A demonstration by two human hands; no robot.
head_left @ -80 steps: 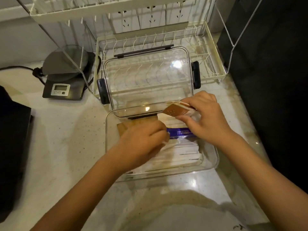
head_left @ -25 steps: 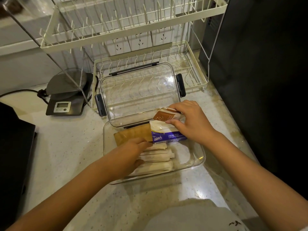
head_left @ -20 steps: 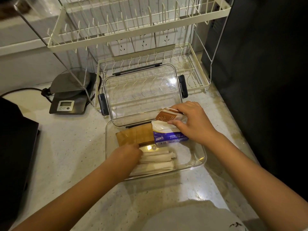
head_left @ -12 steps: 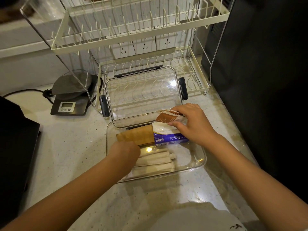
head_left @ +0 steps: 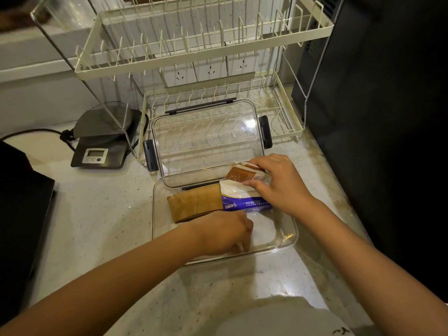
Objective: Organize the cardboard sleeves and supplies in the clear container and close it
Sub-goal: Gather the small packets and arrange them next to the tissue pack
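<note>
The clear container (head_left: pixel 292 238) sits open on the counter. Its clear lid (head_left: pixel 208 141) with dark clips leans upright against the dish rack behind it. Inside, at the far wall, brown cardboard sleeves (head_left: pixel 194 204) stand on edge beside a purple-and-white tissue pack (head_left: pixel 244 202). My right hand (head_left: pixel 278 187) pinches a brown-and-white packet (head_left: pixel 240 175) above the tissue pack at the container's far right. My left hand (head_left: pixel 223 234) reaches into the near part of the container, fingers curled down over the white paper-wrapped sticks, which it almost fully hides.
A cream wire dish rack (head_left: pixel 218 98) with two tiers stands behind the container. A digital scale (head_left: pixel 99 151) with a cable sits at the back left. A black appliance (head_left: pixel 388 117) walls off the right side; a dark object (head_left: pixel 21 202) lies at the left edge.
My left hand has slid right and forward over the white sticks, covering them. My right hand keeps holding the packet in the same spot.
</note>
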